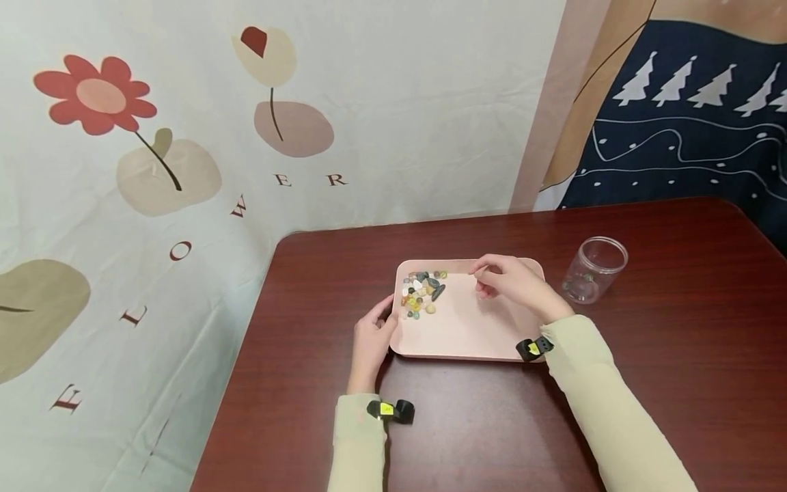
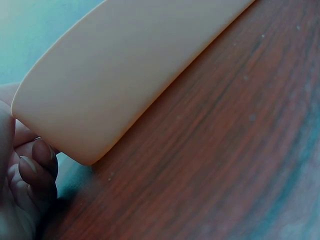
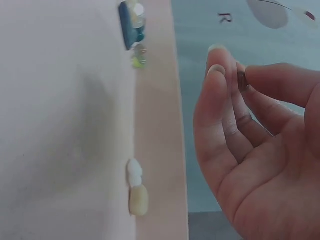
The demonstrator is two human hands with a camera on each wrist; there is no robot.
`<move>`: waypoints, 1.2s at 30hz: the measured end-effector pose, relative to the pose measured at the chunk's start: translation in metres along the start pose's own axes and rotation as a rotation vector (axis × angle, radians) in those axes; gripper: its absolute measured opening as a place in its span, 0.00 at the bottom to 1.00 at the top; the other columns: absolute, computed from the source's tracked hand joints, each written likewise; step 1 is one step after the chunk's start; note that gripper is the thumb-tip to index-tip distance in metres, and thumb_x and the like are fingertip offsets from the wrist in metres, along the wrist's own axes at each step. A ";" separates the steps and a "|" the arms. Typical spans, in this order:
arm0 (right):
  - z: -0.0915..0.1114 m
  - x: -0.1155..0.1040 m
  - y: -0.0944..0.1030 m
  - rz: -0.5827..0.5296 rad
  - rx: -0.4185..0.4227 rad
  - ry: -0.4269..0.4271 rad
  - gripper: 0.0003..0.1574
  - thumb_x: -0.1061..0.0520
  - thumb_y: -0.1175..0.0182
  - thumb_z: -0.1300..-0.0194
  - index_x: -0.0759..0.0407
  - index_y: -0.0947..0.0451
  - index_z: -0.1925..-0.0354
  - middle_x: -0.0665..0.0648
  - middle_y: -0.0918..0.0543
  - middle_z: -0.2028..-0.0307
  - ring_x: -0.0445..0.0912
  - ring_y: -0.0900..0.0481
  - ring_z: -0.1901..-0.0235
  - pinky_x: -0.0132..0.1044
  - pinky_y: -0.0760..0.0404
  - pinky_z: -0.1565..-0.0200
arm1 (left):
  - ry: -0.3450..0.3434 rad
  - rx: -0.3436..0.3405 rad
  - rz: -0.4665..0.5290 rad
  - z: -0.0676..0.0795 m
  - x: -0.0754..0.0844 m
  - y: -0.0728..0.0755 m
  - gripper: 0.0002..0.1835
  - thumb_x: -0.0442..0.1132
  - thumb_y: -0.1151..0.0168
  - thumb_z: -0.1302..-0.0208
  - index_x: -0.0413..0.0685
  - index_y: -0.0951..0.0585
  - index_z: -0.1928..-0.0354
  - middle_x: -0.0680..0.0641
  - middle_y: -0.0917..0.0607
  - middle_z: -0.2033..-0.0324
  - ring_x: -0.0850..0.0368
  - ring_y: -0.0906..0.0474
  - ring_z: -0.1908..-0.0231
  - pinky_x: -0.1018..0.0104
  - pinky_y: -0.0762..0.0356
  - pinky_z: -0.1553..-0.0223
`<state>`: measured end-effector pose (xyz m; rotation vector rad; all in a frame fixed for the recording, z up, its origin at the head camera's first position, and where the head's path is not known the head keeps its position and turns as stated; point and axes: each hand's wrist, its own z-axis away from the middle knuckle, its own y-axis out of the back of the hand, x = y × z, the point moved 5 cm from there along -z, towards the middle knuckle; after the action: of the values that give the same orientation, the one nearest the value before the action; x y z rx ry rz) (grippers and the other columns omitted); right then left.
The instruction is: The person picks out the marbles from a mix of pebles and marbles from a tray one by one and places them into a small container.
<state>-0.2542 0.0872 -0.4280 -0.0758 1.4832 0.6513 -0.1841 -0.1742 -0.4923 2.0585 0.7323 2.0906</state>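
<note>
My left hand (image 1: 374,335) grips the left edge of a pink tray (image 1: 455,342), fingers bent at its rim in the left wrist view. Over the tray's far right part, my right hand (image 1: 507,277) pinches a small dark stone (image 3: 242,80) between thumb and finger. Only a sliver of that stone shows. Several mixed pebbles and glass beads (image 1: 421,290) lie gathered at the tray's left end. Close to the tray wall in the right wrist view sit a white stone (image 3: 134,172) and a cream stone (image 3: 139,201).
A clear plastic jar (image 1: 595,270) stands on the table to the right of the tray, with a few small greenish things at its bottom. The dark red wooden table (image 1: 467,430) meets a printed cloth (image 1: 418,123) behind.
</note>
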 end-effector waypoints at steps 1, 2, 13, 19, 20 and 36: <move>0.002 -0.001 0.001 -0.007 0.004 0.005 0.13 0.59 0.50 0.36 0.64 0.27 0.55 0.61 0.23 0.73 0.48 0.22 0.72 0.39 0.21 0.67 | 0.000 0.002 0.000 0.000 0.000 0.000 0.17 0.44 0.41 0.44 0.66 0.22 0.50 0.54 0.37 0.90 0.61 0.40 0.87 0.69 0.41 0.87; 0.004 -0.002 0.002 -0.014 0.011 0.011 0.12 0.59 0.50 0.36 0.63 0.27 0.56 0.61 0.23 0.73 0.49 0.22 0.72 0.39 0.21 0.67 | 0.000 0.003 0.002 0.000 0.000 0.000 0.18 0.44 0.41 0.44 0.66 0.22 0.50 0.54 0.36 0.90 0.62 0.40 0.87 0.69 0.41 0.87; 0.027 -0.005 0.011 -0.142 0.049 0.046 0.14 0.58 0.47 0.37 0.64 0.28 0.55 0.65 0.22 0.70 0.53 0.22 0.72 0.40 0.21 0.66 | 0.009 0.006 0.002 -0.001 -0.002 -0.001 0.17 0.43 0.41 0.44 0.66 0.22 0.51 0.53 0.30 0.85 0.62 0.39 0.86 0.69 0.39 0.85; 0.039 -0.003 0.015 -0.177 0.109 0.091 0.18 0.55 0.48 0.36 0.65 0.28 0.52 0.64 0.23 0.70 0.52 0.23 0.72 0.38 0.22 0.66 | 0.018 -0.007 0.004 -0.001 -0.002 -0.001 0.18 0.44 0.42 0.43 0.66 0.22 0.50 0.53 0.20 0.67 0.61 0.38 0.84 0.69 0.36 0.82; 0.040 -0.003 0.015 -0.185 0.121 0.092 0.19 0.55 0.47 0.36 0.65 0.28 0.51 0.64 0.23 0.71 0.51 0.23 0.72 0.38 0.22 0.66 | 0.019 -0.011 0.004 -0.001 -0.002 -0.001 0.18 0.45 0.42 0.43 0.66 0.22 0.49 0.52 0.20 0.67 0.61 0.37 0.84 0.69 0.36 0.82; 0.051 0.001 0.020 -0.225 0.173 0.118 0.18 0.54 0.46 0.37 0.64 0.28 0.52 0.64 0.23 0.71 0.51 0.23 0.72 0.38 0.22 0.66 | 0.025 -0.030 -0.003 0.001 -0.001 -0.001 0.18 0.46 0.44 0.42 0.66 0.24 0.48 0.54 0.20 0.62 0.57 0.34 0.81 0.67 0.32 0.80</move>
<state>-0.2170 0.1261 -0.4165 -0.1473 1.6114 0.3398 -0.1835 -0.1733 -0.4936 2.0183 0.7024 2.1156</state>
